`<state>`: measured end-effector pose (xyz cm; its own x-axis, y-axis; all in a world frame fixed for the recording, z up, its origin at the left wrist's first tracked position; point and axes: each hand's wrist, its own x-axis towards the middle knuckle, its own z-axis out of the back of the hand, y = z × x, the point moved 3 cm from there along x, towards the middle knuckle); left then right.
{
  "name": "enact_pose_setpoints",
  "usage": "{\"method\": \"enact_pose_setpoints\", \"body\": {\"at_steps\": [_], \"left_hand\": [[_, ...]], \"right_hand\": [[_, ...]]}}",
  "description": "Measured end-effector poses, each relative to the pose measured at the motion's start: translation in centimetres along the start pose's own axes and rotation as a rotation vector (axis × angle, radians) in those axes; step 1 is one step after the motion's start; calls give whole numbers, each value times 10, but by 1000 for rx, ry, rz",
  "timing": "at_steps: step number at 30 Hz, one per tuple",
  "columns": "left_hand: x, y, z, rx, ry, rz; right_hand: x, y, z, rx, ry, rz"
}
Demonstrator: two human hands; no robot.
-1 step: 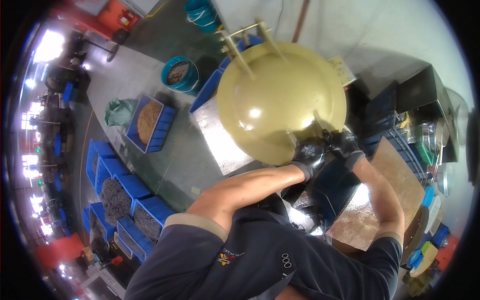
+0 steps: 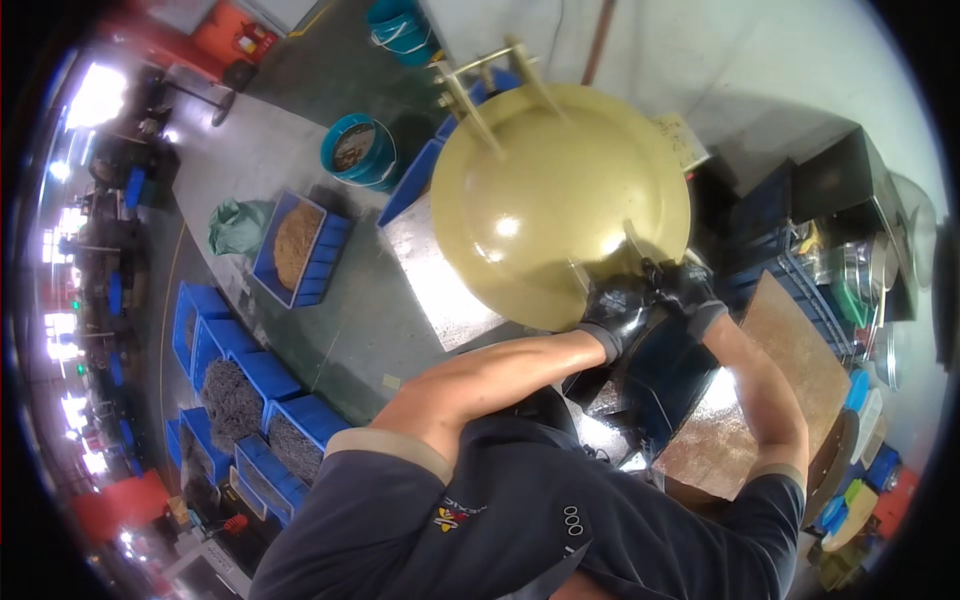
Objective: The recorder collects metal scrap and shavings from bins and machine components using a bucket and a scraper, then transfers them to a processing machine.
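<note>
A large, round, domed lid point(image 2: 560, 190) in yellowish gold fills the space in front of me, with hinge arms point(image 2: 485, 95) at its far side. From its near edge two short handle brackets point(image 2: 634, 240) stick out. Both my hands wear black gloves. My left hand point(image 2: 616, 305) is closed at the near end of the left bracket, and my right hand point(image 2: 686, 287) is closed close beside it, by the right bracket. The handle bar between them is hidden by the gloves. Below the lid edge a dark opening shows in part.
On the floor to the left stand a teal bucket point(image 2: 378, 170), a blue crate of brown granules point(image 2: 328, 262) and several blue bins point(image 2: 312, 418) with grey material. A brown board point(image 2: 770, 400) lies beside my right forearm. Farther right are dark crates point(image 2: 790, 270) against the white wall.
</note>
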<state>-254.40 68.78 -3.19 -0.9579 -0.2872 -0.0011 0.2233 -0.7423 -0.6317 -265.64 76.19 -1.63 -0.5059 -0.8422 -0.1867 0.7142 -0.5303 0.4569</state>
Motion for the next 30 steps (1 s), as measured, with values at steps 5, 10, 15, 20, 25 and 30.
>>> {"method": "enact_pose_setpoints", "body": {"at_steps": [5, 10, 15, 20, 25, 30], "left_hand": [[-3, -3, 5, -8, -57, -26], [-4, -9, 8, 12, 40, 25], [-5, -15, 10, 25, 52, 14], [0, -6, -6, 1, -16, -16], [9, -5, -12, 55, -3, -12], [-5, -2, -10, 75, 23, -8]], "right_hand": [[4, -4, -3, -20, 63, -103], [-1, -8, -8, -46, 72, 9], [4, -27, -20, -119, 188, 29], [4, -45, -32, 135, 153, -80], [11, -34, -14, -63, 164, -11], [-1, -22, -21, -26, 91, -69]]}}
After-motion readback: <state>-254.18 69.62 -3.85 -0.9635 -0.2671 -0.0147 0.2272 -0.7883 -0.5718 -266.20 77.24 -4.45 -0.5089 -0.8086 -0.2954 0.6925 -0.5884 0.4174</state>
